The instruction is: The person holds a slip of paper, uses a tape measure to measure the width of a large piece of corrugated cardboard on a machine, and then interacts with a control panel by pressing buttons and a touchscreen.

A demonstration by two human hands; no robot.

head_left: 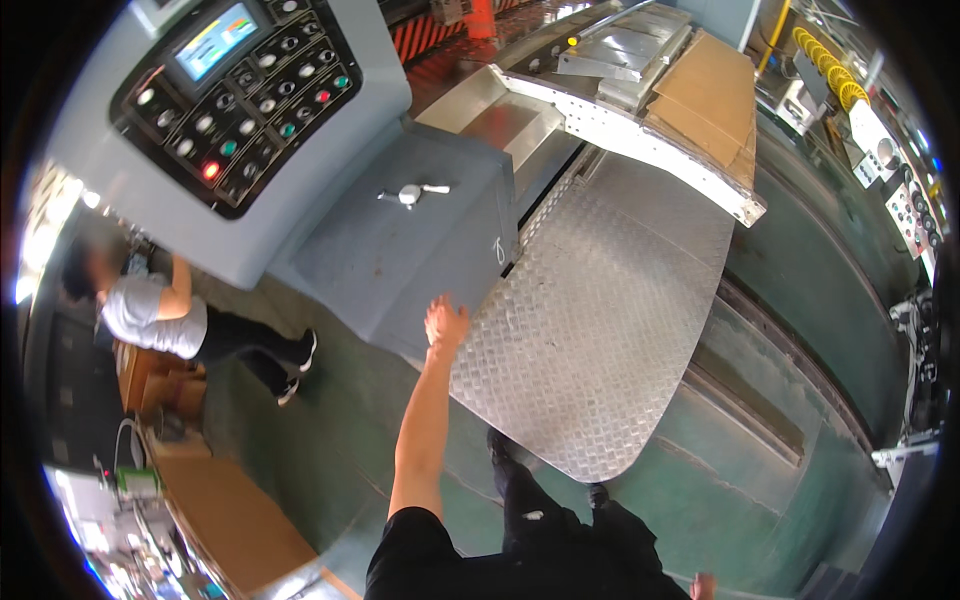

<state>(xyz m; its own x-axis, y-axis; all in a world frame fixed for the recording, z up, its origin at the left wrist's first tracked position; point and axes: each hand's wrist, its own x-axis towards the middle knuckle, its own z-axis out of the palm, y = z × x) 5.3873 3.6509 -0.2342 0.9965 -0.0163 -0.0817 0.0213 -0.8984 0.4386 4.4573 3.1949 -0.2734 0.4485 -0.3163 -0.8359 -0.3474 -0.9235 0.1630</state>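
Note:
My left hand [445,322] reaches forward on a bare, outstretched arm. It holds nothing, its fingers are loosely spread, and it is at the lower corner of a grey machine cabinet [400,260]; I cannot tell whether it touches. The cabinet has a small metal T-handle [410,193] on its face. Above it sits a control panel [235,100] with a small screen and several round buttons. Only a sliver of my right hand [703,584] shows at the bottom edge, beside my dark trousers.
A ribbed metal step plate [600,330] lies just right of my left hand, with my feet at its near edge. Cardboard sheets [705,95] rest on the machine's feed table. A person in a white shirt [150,315] bends over at the left. Flat cardboard [235,520] lies on the green floor.

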